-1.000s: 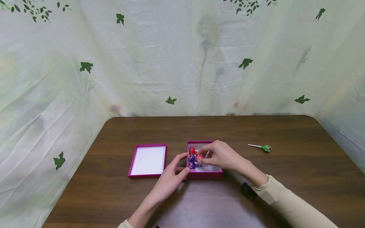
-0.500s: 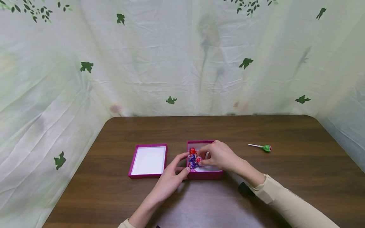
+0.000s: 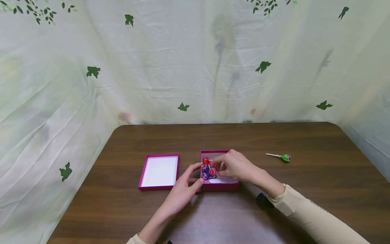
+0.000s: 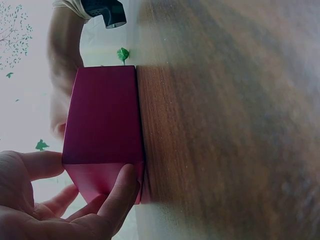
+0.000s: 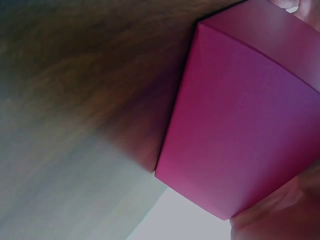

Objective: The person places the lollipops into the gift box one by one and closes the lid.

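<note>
A magenta box (image 3: 220,187) holds several wrapped lollipops (image 3: 206,168), bunched at its left end. My left hand (image 3: 181,193) holds that left end, thumb near the front corner and index finger at the rim; in the left wrist view its fingers (image 4: 122,187) touch the box's outer wall (image 4: 104,115). My right hand (image 3: 239,166) reaches into the box from the right. Its thumb and index finger are bent but apart, just beside a red-wrapped lollipop (image 3: 212,172). The box wall (image 5: 240,115) hides most of that hand in the right wrist view.
The box's lid (image 3: 159,171) lies to the left, white inside upward. Farther right, a green-wrapped lollipop (image 3: 285,158) lies with its stick pointing left. A brown wooden table (image 3: 128,217) carries everything, with a leaf-patterned curtain (image 3: 195,61) behind.
The red-wrapped lollipop has settled lower in the box beside the others. My right thumb has drawn back slightly rightward from it. My left hand has stayed on the box.
</note>
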The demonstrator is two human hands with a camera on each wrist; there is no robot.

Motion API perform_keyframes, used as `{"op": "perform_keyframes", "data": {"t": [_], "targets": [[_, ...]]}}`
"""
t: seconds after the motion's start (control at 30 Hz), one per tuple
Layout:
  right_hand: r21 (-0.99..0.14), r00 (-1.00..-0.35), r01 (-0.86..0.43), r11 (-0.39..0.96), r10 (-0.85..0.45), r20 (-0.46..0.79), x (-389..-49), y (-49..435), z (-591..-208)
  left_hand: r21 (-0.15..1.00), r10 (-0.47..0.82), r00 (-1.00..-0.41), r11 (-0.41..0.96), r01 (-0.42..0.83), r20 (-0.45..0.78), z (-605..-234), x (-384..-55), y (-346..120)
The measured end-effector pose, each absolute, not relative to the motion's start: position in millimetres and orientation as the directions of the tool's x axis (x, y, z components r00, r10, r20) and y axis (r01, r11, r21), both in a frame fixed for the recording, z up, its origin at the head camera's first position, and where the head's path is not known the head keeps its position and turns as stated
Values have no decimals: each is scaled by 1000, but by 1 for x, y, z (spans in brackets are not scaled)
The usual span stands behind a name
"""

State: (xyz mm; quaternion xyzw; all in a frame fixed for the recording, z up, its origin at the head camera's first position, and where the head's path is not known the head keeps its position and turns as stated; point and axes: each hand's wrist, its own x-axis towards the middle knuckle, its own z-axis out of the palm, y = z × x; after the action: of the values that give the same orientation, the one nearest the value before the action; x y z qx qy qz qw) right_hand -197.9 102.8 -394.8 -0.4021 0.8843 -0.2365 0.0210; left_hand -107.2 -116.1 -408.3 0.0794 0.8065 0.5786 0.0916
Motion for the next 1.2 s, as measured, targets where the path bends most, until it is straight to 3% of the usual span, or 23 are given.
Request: {"op": "perform_keyframes", "data": {"t": [0.63, 1.03, 1.2], "targets": [[-456, -646, -712, 534, -752, 130, -200, 105, -391, 951, 229, -973, 309, 31, -43, -408, -107, -116], [-626, -660, -659, 418, -720, 214, -200, 116, -383, 959, 239, -970, 281, 32, -38, -408, -107, -116], [-639, -647, -669, 379, -721, 249, -195, 120, -376, 954, 237, -970, 299, 29, -45, -407, -107, -116]]}}
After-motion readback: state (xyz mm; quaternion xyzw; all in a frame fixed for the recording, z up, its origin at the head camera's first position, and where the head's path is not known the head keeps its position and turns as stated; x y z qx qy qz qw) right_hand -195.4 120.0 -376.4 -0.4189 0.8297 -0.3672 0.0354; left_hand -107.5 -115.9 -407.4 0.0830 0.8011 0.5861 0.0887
